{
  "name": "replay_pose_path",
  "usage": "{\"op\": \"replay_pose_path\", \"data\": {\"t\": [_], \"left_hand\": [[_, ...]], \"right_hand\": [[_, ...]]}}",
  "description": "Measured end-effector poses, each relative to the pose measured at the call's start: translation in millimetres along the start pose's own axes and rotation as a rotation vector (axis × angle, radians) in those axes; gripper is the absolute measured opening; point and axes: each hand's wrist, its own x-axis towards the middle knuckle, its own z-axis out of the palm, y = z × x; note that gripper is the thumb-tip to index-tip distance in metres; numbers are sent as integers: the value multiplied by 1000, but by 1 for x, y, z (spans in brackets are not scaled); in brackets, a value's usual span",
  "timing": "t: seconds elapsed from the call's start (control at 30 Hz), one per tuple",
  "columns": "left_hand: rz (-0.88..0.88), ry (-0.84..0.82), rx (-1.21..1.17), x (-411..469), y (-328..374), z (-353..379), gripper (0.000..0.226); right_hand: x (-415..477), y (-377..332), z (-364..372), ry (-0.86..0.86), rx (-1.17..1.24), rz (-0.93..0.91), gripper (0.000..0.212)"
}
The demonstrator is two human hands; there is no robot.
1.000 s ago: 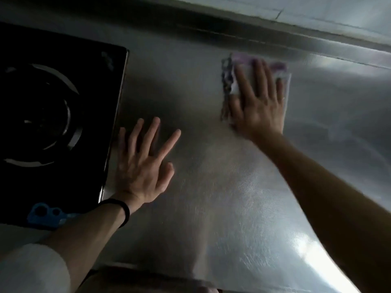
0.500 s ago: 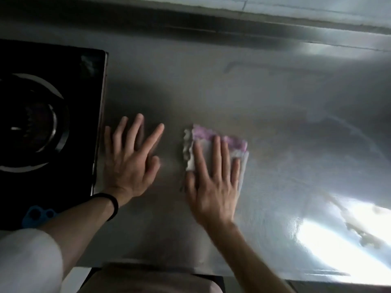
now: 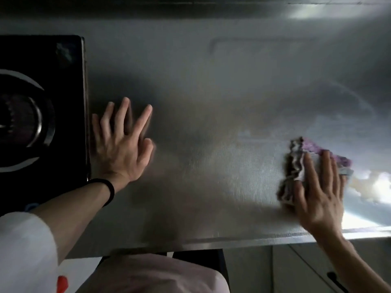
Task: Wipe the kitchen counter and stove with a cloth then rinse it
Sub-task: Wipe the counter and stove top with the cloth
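Observation:
A folded purple and white cloth lies on the steel counter at the right, near the front edge. My right hand presses flat on it with straight fingers. My left hand rests flat on the counter with fingers spread, just right of the black stove. The stove's burner ring shows at the far left. No sink or tap is in view.
The counter's front edge runs below my right hand, with cabinet doors and a dark handle beneath. A raised steel back ledge runs along the far side. Bright glare lies on the counter at the right.
My right hand slid the cloth from the back of the counter toward me, then far to the right near the front edge. My left hand stayed flat beside the stove.

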Motion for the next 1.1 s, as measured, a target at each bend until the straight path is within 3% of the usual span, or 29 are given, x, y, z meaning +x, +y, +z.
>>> {"op": "replay_pose_path", "data": {"t": [0.1,0.23,0.3,0.43,0.53,0.73,0.97,1.1], "left_hand": [[1,17,-3,0,-2,4,75],[3,29,-37,1,-2,8,74],[5,32,-48,1,-3,8,73],[9,46,-64,1,-2,7,72],[26,72,-57,0,-3,10,73],[30,115,-62,2,-9,25,74],[30,49,-173,6,-12,11,71],[-82,-9,-297,13,22,-12,70]], "right_hand": [[1,-2,-1,59,30,145,68],[-18,-89,19,107,55,372,70],[-47,-151,37,53,49,304,71],[-110,-270,74,-37,81,-10,75],[-129,-304,85,-55,104,-88,80],[-121,-235,71,-43,116,-192,74],[-93,-57,23,-31,-9,55,67],[-80,-12,10,15,7,239,70]]}}
